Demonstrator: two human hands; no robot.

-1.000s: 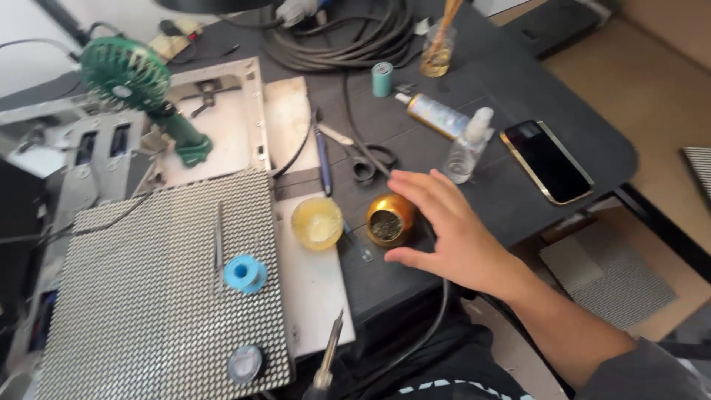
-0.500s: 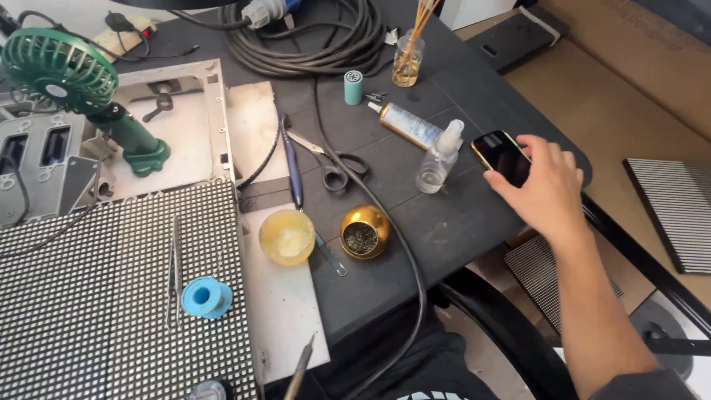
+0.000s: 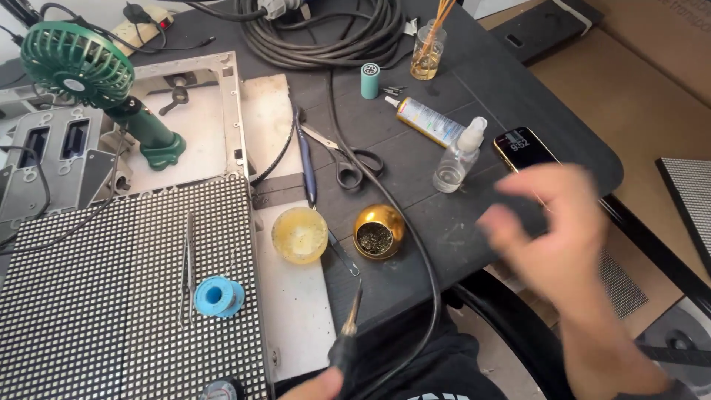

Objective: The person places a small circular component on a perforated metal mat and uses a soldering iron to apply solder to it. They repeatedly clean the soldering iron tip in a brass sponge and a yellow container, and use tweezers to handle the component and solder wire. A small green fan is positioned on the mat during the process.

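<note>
My right hand (image 3: 552, 233) is smeared by motion blur, so I cannot tell whether its grip is closed, and it hides the lower end of the phone (image 3: 522, 148). My left hand (image 3: 315, 387) is cut off by the bottom edge, only fingertips on the soldering iron (image 3: 346, 337) showing. A small round thing (image 3: 220, 389) beside it is also cropped.

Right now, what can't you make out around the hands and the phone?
Head view only:
- Right hand: motion-blurred; finger pose and whether it holds anything are unreadable.
- Left hand: cut off by the bottom edge; only a sliver shows at the soldering iron handle.
- Phone: its near end is hidden behind the blurred right hand.
- Gold pot: contents too small to identify.
</note>
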